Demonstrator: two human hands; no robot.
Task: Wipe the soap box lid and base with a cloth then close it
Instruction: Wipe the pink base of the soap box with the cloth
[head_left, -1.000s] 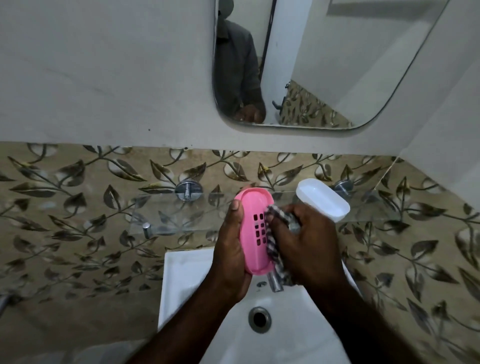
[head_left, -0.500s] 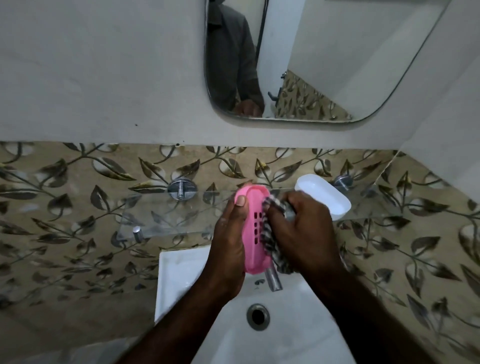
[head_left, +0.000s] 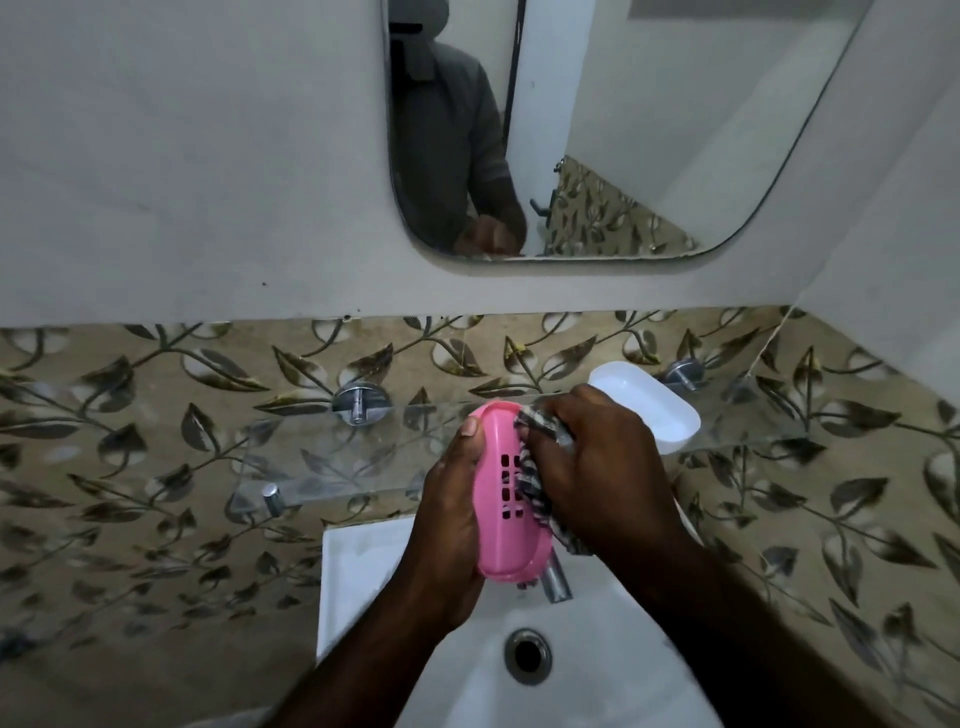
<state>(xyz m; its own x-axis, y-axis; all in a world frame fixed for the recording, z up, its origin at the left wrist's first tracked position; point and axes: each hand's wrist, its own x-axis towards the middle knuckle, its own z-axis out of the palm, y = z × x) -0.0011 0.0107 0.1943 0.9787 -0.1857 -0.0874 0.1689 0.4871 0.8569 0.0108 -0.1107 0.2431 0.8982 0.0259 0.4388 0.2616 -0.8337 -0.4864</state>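
Cloth work on the pink slotted half of the soap box (head_left: 498, 499) is the step in hand, by my reading. Your left hand (head_left: 449, 519) wraps its grip round that half from the left, thumb up near the top rim, holding it on edge above the sink (head_left: 358, 571) and in front of the tap (head_left: 557, 579). Your right hand (head_left: 602, 467) has its grip bunched round the checked cloth (head_left: 535, 486), pressing it to the slotted face. Run the cloth the full length, into the rim, and push a fold through the slots, where residue likely sits. Hold the left grip firm so nothing drops. The white half (head_left: 649, 408) lies on the glass shelf (head_left: 322, 457), behind your right hand.
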